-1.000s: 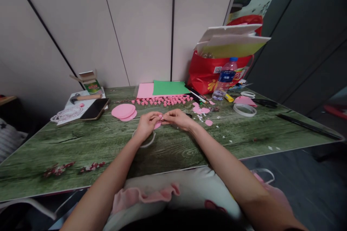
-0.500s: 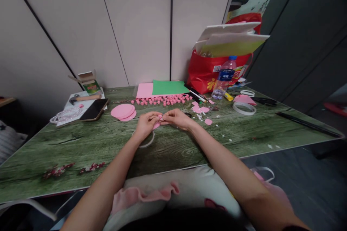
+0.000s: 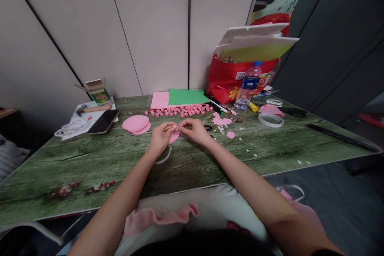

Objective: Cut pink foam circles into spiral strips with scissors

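My left hand point(image 3: 162, 137) is closed on a small piece of rolled pink paper point(image 3: 175, 128), with a loose pink flap point(image 3: 174, 137) hanging below the fingers. Just to the right, my right hand point(image 3: 193, 130) has its thumb and fingertips curled close together beside the rolled piece; anything between them is too small to make out. A white tape ring point(image 3: 163, 161) lies on the table under my left wrist. Pink paper circles point(image 3: 135, 123) are stacked to the left of my hands. Behind them stand rows of small pink rolled pieces point(image 3: 180, 111).
Green paper point(image 3: 189, 97) lies at the back. A bottle point(image 3: 248, 86) stands by a red bag point(image 3: 223, 80). Pink and white scraps point(image 3: 222, 121) and a tape roll point(image 3: 270, 120) are on the right, a phone point(image 3: 105, 122) and hammer point(image 3: 94, 108) on the left.
My right hand has moved slightly right, away from the rolled piece. The piece and its pink flap now show more in my left hand.
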Tool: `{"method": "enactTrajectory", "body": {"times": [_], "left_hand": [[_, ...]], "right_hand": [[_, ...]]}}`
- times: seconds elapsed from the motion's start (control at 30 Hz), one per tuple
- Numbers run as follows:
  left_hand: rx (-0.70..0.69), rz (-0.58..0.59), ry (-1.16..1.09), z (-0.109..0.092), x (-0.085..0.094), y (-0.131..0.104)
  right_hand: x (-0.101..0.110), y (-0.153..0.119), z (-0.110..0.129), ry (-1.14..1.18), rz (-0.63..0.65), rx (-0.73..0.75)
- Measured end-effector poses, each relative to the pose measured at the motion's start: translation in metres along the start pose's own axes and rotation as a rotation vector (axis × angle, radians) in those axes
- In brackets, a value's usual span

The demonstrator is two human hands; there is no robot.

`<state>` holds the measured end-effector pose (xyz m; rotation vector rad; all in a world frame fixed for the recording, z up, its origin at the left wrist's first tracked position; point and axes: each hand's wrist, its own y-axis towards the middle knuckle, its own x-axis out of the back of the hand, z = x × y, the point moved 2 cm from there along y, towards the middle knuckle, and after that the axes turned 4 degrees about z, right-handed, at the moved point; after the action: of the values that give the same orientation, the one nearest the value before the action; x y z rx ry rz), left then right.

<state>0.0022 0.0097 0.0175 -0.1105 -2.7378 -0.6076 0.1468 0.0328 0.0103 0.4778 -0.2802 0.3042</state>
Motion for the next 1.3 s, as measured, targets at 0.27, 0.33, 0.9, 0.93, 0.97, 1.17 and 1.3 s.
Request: {"method": "enactTrajectory", "body": {"times": [0.27,0.33,0.9,0.93,0.97,1.17,1.3], "left_hand": [[0.016,-0.017,-0.046,0.0021,0.0023,0.0028],[0.057,-0.024,-0.112,0.0017,0.0028,0.0030],[0.048,-0.028,-0.116,-0.0001,0.0041,0.0030],[0.042,-0.028,-0.108,-0.0003,0.0041,0.0029],[0.039,-0.028,-0.099,-0.0005,0.0041,0.0028],[0.019,-0.024,-0.048,-0.0021,0.0049,0.0031],[0.020,-0.025,-0.049,-0.0019,0.0048,0.0035]], "right_hand": [[-0.0031,-0.0002,-0.0047,0.403,0.142,-0.225],[-0.0035,-0.0006,-0.0055,0.496,0.158,-0.251],[-0.0065,-0.0017,-0.0008,0.443,0.066,-0.151],[-0.0063,-0.0018,-0.0008,0.441,0.080,-0.149],[-0.0060,-0.0018,-0.0010,0.438,0.088,-0.148],[-0.0050,-0.0010,-0.0033,0.450,0.101,-0.146],[-0.0041,-0.0011,-0.0031,0.471,0.097,-0.147]]}}
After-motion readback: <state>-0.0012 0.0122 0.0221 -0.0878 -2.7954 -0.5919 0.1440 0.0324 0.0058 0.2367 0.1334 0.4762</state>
